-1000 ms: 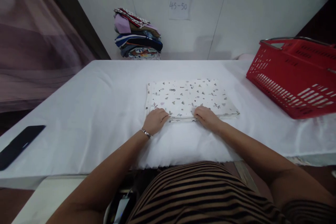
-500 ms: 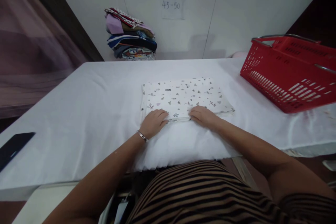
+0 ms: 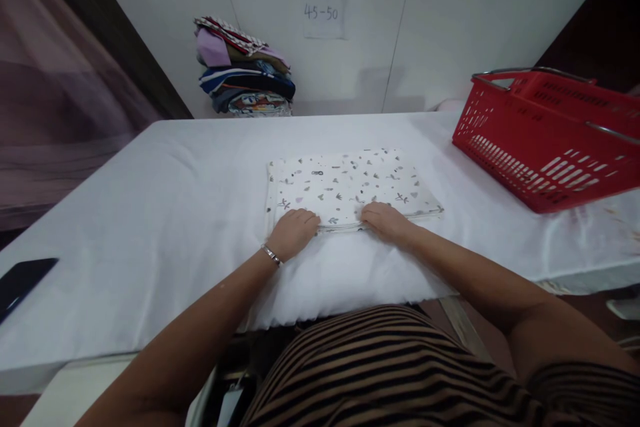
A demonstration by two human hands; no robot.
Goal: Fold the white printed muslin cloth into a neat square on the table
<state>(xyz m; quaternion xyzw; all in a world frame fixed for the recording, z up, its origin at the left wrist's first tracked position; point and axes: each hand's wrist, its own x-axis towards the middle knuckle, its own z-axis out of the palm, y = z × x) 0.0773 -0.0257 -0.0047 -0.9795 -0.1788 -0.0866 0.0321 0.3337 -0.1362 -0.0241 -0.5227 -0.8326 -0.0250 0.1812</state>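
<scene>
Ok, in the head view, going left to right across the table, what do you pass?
Phone → left hand → right hand, both at the near edge of the folded cloth → red basket.

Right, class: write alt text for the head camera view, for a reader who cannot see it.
Both bare hands, left hand and right hand, rest on the near edge of a folded white patterned cloth on a white-covered table. A red plastic basket stands right; stacked folded clothes behind.
</scene>
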